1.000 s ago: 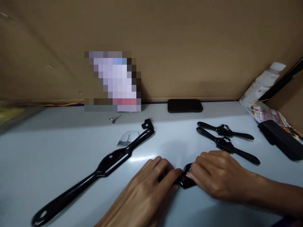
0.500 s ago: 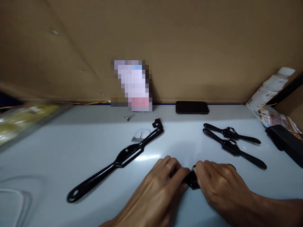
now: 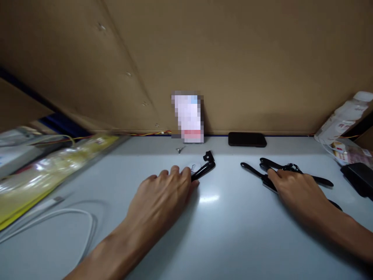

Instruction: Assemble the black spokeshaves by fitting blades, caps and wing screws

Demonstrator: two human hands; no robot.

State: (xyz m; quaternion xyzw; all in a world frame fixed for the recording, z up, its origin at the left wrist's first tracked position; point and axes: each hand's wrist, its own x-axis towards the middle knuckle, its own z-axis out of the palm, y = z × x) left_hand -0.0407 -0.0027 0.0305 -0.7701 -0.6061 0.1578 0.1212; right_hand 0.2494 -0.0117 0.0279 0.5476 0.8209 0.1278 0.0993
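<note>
My left hand is closed over a long black spokeshave body at mid-table. Its far handle sticks out past the fingers, and the rest is hidden beneath the hand. A small black piece sits at that handle's tip. My right hand is closed on a black spokeshave at the right, covering its middle. That spokeshave lies on or close to the table, beside other black spokeshaves partly hidden by the hand.
A lit, blurred-out phone leans on the cardboard wall. A dark phone lies to its right. Small screws lie in front. A bottle and black object stand right; a white cable and plastic packaging lie left.
My hands have parted. The right carried the spokeshave rightward to the others; the left moved left onto the long spokeshave body. The view has shifted leftward.
</note>
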